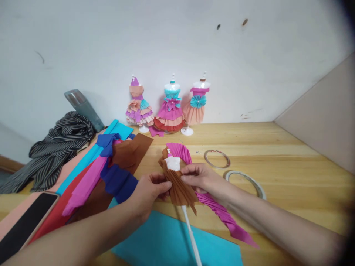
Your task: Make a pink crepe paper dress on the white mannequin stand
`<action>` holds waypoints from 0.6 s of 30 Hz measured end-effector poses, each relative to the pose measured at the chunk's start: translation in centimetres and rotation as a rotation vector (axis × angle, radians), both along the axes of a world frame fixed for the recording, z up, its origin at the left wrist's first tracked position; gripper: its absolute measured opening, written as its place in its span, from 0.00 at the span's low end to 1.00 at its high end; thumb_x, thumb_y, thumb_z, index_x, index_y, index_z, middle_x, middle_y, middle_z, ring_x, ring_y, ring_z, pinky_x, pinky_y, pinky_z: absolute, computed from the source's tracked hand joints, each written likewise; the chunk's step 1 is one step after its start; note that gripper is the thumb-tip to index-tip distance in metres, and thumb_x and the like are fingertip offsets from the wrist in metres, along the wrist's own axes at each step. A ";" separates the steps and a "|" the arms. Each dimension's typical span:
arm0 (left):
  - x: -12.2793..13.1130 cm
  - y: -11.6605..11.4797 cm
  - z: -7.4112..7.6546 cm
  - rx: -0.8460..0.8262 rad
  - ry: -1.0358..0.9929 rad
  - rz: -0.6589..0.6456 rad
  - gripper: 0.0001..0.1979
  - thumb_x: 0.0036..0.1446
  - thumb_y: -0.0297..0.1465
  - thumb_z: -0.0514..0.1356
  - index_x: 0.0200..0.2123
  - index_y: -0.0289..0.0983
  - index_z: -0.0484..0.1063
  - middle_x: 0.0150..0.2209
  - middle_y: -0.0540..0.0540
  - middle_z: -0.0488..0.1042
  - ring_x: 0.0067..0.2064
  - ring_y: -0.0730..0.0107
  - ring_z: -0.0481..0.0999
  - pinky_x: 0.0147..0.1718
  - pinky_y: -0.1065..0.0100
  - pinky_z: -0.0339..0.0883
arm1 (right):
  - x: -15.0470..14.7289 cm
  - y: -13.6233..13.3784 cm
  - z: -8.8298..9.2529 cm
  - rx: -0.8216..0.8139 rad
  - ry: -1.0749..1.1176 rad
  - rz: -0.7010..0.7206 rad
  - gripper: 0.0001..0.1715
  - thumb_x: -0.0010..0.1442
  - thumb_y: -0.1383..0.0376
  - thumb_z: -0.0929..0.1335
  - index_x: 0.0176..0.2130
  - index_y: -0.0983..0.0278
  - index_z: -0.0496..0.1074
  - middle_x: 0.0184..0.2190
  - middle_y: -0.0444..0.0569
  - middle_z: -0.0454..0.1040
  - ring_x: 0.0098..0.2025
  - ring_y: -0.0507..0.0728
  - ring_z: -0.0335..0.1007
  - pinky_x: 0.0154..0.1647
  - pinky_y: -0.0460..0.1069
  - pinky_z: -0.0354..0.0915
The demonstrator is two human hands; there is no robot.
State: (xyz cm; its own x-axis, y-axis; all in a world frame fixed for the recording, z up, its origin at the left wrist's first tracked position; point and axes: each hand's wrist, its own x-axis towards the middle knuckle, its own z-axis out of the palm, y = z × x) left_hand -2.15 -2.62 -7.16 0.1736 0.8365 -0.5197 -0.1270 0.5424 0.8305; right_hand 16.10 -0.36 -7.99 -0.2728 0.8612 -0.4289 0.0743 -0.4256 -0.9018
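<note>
My left hand [148, 192] and my right hand [198, 177] both pinch a small white mannequin [173, 163] lying on the wooden table [277, 147]. A pleated brown paper skirt [179, 190] is wrapped around it, and my fingers press on the pleats from both sides. Under it lies a pleated magenta paper strip [222, 214] that runs out towards the lower right. The mannequin's white stand rod [191, 236] points towards me.
Three dressed mini mannequins [169, 107] stand by the wall. Coloured crepe paper sheets [111, 170] lie at left, a cyan sheet [172, 244] in front. Two tape rings [217, 159] lie at right. A phone [26, 223] and striped cloth [55, 147] are at far left.
</note>
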 end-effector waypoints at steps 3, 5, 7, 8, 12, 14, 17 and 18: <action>0.2 -0.4 1.0 0.074 -0.011 -0.013 0.14 0.31 0.33 0.73 0.25 0.33 0.80 0.19 0.48 0.73 0.21 0.77 0.67 0.21 0.72 0.60 | 0.1 -0.7 1.1 0.085 0.018 0.001 0.18 0.39 0.58 0.76 0.29 0.67 0.74 0.20 0.44 0.71 0.20 0.48 0.61 0.20 0.44 0.54; 0.3 -0.7 2.0 0.148 -0.016 -0.010 0.12 0.32 0.31 0.72 0.25 0.33 0.81 0.19 0.48 0.73 0.21 0.76 0.67 0.21 0.72 0.60 | 0.1 -1.2 2.3 0.154 0.015 -0.007 0.18 0.39 0.57 0.76 0.28 0.66 0.73 0.23 0.45 0.73 0.23 0.50 0.64 0.23 0.45 0.56; 0.3 -1.0 3.1 0.227 -0.018 0.007 0.12 0.32 0.30 0.71 0.26 0.34 0.81 0.21 0.47 0.75 0.21 0.76 0.67 0.21 0.72 0.60 | 0.1 -1.7 3.8 0.225 0.000 -0.017 0.18 0.39 0.57 0.75 0.27 0.65 0.72 0.22 0.44 0.70 0.23 0.49 0.61 0.22 0.45 0.54; 0.4 -1.2 3.8 0.261 -0.018 0.019 0.12 0.32 0.29 0.71 0.27 0.34 0.82 0.22 0.47 0.76 0.22 0.75 0.67 0.20 0.72 0.61 | 0.1 -1.9 4.5 0.261 -0.009 -0.020 0.17 0.39 0.57 0.75 0.27 0.65 0.71 0.20 0.42 0.68 0.21 0.48 0.58 0.22 0.45 0.52; 0.3 -2.0 6.6 0.379 -0.015 0.035 0.13 0.31 0.30 0.71 0.27 0.36 0.82 0.22 0.48 0.75 0.21 0.75 0.67 0.20 0.71 0.63 | 0.0 -3.1 7.3 0.410 -0.051 -0.032 0.17 0.42 0.55 0.74 0.28 0.64 0.70 0.16 0.38 0.59 0.19 0.48 0.50 0.21 0.46 0.47; 0.2 -2.5 7.8 0.425 -0.005 0.019 0.13 0.32 0.30 0.71 0.28 0.36 0.82 0.19 0.49 0.73 0.20 0.75 0.67 0.19 0.71 0.63 | 0.0 -3.7 8.3 0.464 -0.060 -0.035 0.17 0.43 0.55 0.73 0.29 0.64 0.71 0.15 0.38 0.56 0.19 0.48 0.48 0.20 0.46 0.45; -0.1 -3.0 9.3 0.475 -0.001 -0.001 0.11 0.33 0.30 0.71 0.27 0.35 0.81 0.18 0.50 0.72 0.19 0.75 0.66 0.19 0.72 0.63 | 0.0 -4.3 9.8 0.531 -0.067 -0.029 0.17 0.44 0.55 0.73 0.30 0.64 0.71 0.15 0.37 0.55 0.19 0.48 0.47 0.20 0.46 0.46; -0.2 -3.0 9.8 0.497 -0.005 -0.006 0.11 0.34 0.29 0.71 0.26 0.35 0.81 0.18 0.50 0.72 0.19 0.75 0.66 0.19 0.72 0.62 | 0.0 -4.4 10.2 0.555 -0.079 -0.032 0.16 0.45 0.55 0.72 0.30 0.63 0.71 0.15 0.38 0.55 0.19 0.48 0.48 0.20 0.46 0.46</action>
